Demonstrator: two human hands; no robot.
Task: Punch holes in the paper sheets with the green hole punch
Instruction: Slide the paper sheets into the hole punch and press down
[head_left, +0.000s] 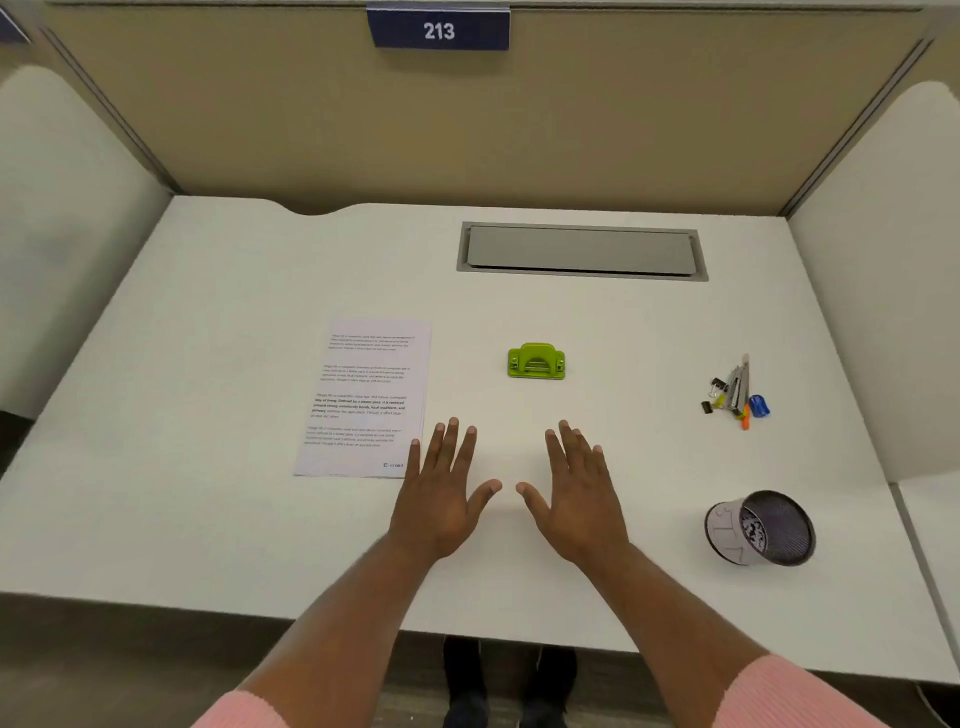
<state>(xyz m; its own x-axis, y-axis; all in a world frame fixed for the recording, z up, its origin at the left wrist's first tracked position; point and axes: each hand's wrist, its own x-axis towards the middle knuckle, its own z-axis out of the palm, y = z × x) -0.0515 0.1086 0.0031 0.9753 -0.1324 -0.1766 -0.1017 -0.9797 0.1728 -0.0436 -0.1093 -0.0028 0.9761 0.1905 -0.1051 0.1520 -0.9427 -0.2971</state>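
The green hole punch (536, 361) stands on the white desk (234, 519), a little beyond my hands. A stack of printed paper sheets (366, 397) lies flat to its left. My left hand (444, 491) rests palm down with fingers spread, its little finger at the sheets' near right corner. My right hand (576, 491) lies flat beside it, fingers apart, below the punch. Neither hand holds anything.
A small pile of binder clips, a stapler and a blue sharpener (735, 392) sits at the right. A mesh pen cup (761, 527) lies tipped on its side at the near right. A grey cable hatch (582, 252) is set in the desk's back. Partition walls enclose three sides.
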